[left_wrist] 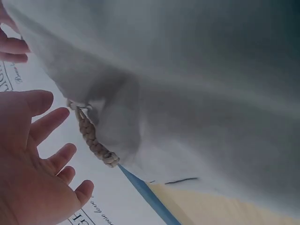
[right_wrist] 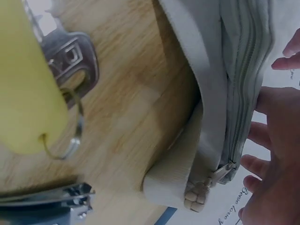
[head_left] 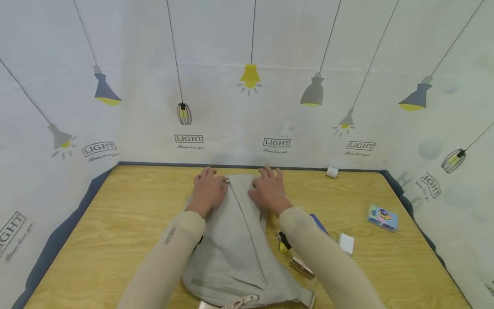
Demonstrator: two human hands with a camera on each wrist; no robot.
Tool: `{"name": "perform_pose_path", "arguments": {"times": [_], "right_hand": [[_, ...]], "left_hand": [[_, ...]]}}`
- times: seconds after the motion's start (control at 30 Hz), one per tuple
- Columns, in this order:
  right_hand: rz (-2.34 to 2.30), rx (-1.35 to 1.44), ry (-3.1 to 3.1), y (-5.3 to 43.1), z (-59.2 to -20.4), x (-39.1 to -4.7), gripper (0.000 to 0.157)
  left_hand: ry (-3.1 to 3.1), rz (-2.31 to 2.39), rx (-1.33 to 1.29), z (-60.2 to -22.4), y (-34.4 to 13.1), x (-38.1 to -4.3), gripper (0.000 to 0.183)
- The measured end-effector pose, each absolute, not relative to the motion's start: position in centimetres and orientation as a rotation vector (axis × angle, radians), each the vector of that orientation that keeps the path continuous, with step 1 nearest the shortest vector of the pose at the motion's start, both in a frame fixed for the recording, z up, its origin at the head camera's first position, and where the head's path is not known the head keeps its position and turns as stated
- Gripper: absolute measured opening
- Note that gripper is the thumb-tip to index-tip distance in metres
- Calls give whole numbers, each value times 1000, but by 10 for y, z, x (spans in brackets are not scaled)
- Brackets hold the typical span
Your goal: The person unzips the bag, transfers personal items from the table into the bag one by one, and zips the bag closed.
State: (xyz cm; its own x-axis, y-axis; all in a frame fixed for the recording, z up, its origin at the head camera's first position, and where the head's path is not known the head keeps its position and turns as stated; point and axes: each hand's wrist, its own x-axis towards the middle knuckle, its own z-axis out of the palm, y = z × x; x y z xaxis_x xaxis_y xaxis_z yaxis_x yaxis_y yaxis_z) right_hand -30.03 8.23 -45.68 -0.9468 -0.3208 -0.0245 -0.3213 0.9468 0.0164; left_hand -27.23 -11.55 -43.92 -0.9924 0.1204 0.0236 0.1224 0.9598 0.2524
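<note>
A grey sling bag (head_left: 231,236) lies on the wooden table, its narrow end toward the wall and a zipper running diagonally down its front. My left hand (head_left: 208,189) is at the bag's upper left edge. In the left wrist view, its fingers are spread beside a braided zipper pull (left_wrist: 93,143), holding nothing. At the upper right edge is my right hand (head_left: 269,189). The right wrist view shows its fingers (right_wrist: 259,136) reaching to the bag's side, next to a zipper (right_wrist: 246,89) whose braided pull (right_wrist: 196,197) hangs at the end.
Right of the bag are a yellow key fob (head_left: 283,246) with a key (right_wrist: 77,56), a nail clipper (right_wrist: 47,204), a gold tube (head_left: 302,268) and a white charger (head_left: 346,243). Farther off lie a small blue box (head_left: 382,217) and a white plug (head_left: 332,172) near the wall.
</note>
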Motion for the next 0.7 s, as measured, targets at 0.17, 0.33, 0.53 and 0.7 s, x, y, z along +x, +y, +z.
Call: {"name": "perform_pose_path", "arguments": {"times": [0.17,0.33,0.53,0.7], "right_hand": [[56,-521,3041,84,-459,-300,40],[74,-537,3043,82,-459,-301,34],[67,-547,3037,80,-460,-301,31],[114,-565,3044,77,-461,-303,33]], "left_hand": [[-3157,-380,-156,-444,-114,-280,37],[-3169,-407,-136,-445,-112,-286,35],[-3185,-427,-111,-449,-111,-292,30],[-3171,-433,-113,-455,-107,-296,25]]}}
